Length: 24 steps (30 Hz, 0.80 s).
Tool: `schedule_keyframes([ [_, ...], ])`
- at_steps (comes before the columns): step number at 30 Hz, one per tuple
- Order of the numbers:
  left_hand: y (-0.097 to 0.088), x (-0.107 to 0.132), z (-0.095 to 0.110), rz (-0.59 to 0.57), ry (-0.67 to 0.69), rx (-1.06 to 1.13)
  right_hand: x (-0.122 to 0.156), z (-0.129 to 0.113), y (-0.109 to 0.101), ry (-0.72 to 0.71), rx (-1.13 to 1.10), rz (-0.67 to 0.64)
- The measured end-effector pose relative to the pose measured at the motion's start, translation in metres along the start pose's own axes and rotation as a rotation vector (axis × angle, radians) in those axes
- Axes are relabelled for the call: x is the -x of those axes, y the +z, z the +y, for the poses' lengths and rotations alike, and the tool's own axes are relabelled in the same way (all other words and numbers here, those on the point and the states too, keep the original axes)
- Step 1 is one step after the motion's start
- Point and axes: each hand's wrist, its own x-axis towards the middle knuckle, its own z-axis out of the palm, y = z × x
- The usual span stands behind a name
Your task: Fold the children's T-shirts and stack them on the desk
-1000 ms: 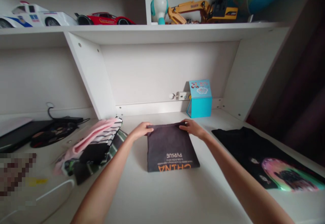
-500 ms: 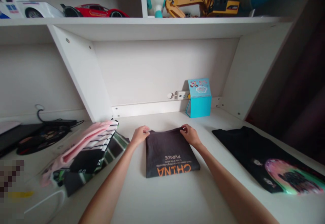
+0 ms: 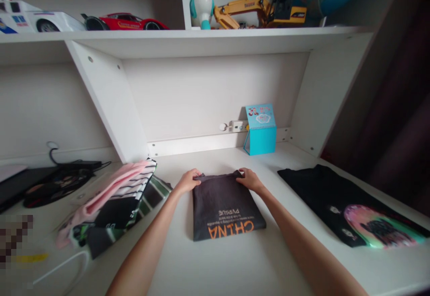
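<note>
A dark grey T-shirt [image 3: 221, 197], folded into a near-square, lies on the white desk in front of me. Its orange "CHINA" print and smaller pale lettering face upside down near the close edge. My left hand [image 3: 188, 181] pinches the far left corner of the shirt between thumb and fingers. At the far right corner, my right hand [image 3: 249, 180] pinches the cloth in the same way. The far edge is slightly raised and creased between the two hands, while the rest of the shirt lies flat.
Left lies a pile of folded clothes [image 3: 117, 206], pink, striped and green. A black T-shirt [image 3: 336, 202] with a colourful print is spread at right. A blue desk calendar [image 3: 262, 139] stands at the back by a power socket [image 3: 237, 126]. Toys, including a yellow excavator [image 3: 258, 11], fill the shelf above.
Both hands keep their pinch at the far corners; the far edge now looks more bunched and curled under the fingers. The whole view has shifted slightly.
</note>
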Motion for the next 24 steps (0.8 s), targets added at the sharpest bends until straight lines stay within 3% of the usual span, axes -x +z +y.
schedule_keyframes([
  [3,-0.010,-0.001,0.010,0.007,0.032,0.059,0.002,-0.011,-0.017,-0.062,-0.089,0.008],
  [5,-0.024,0.001,0.028,0.107,0.113,0.148,0.003,-0.024,-0.035,-0.116,-0.152,0.067],
  [8,-0.052,0.013,0.070,0.321,0.310,0.300,0.012,-0.050,-0.071,-0.205,-0.240,0.190],
  [10,-0.068,0.029,0.101,0.392,0.408,0.316,0.027,-0.067,-0.094,-0.310,-0.289,0.298],
  [12,-0.080,0.047,0.124,0.351,0.453,0.261,0.049,-0.076,-0.112,-0.431,-0.281,0.385],
  [14,-0.086,0.065,0.134,0.139,0.444,0.152,0.072,-0.071,-0.125,-0.527,-0.196,0.302],
  [17,-0.084,0.081,0.121,-0.327,0.331,-0.031,0.097,-0.035,-0.132,-0.509,-0.042,-0.140],
  [19,-0.076,0.081,0.099,-0.472,0.222,-0.105,0.102,-0.003,-0.131,-0.386,0.013,-0.335],
  [22,-0.055,0.071,0.066,-0.399,0.070,-0.179,0.096,0.029,-0.122,-0.163,0.090,-0.330],
  [24,-0.038,0.063,0.050,-0.325,0.008,-0.223,0.089,0.033,-0.111,-0.074,0.135,-0.287],
])
